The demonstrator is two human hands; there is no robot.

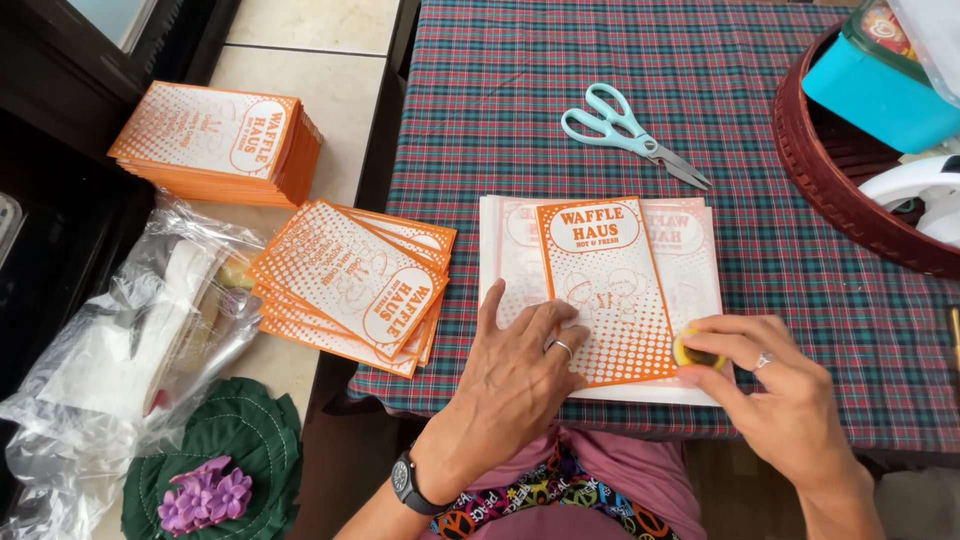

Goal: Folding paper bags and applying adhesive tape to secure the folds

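On the plaid tablecloth (560,90), an orange card (607,290) is pinned flat on a stack of pale bags (700,260) by the left hand (525,360), its fingers spread. A small yellow tape roll (697,354) is pinched by the right hand (775,385) at the card's lower right corner. Fixing the card appears to be the step underway; steady alignment is called for. Fanned orange cards (350,285) and a squared orange pile (220,140) lie to the left, teal scissors (630,130) above.

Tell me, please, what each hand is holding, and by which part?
The right hand pinches a small yellow roll by its rim. The left hand grips nothing, resting flat on the orange card.
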